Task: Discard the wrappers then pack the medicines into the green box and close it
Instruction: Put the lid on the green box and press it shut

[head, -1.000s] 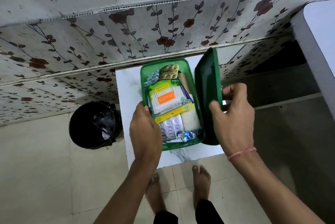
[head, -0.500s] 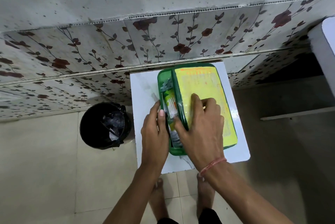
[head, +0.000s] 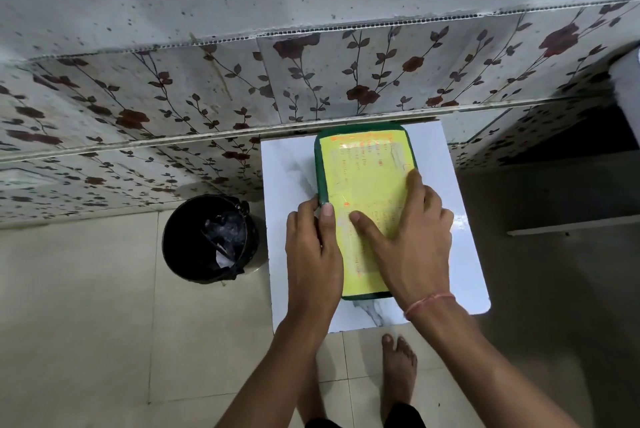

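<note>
Green plastic medicine box (head: 321, 164) with a yellow printed label on its lid (head: 367, 171) lies shut at the centre of the frame, on a white marble-patterned table (head: 287, 171). At the box's left edge, the left hand (head: 311, 254) grips its side, thumb on the lid. Right hand (head: 412, 240) presses flat, fingers spread, on the label. Lower left stands a black round waste bin (head: 180, 240) holding crumpled wrappers (head: 225, 237).

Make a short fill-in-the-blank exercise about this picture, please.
1. The box lid is ____.
2. The label on the lid is ____ in colour.
3. The black bin stands on the ____.
4. The right hand lies flat on the ____, the left hand at its edge.

Missing words: closed; yellow; floor; lid
</note>
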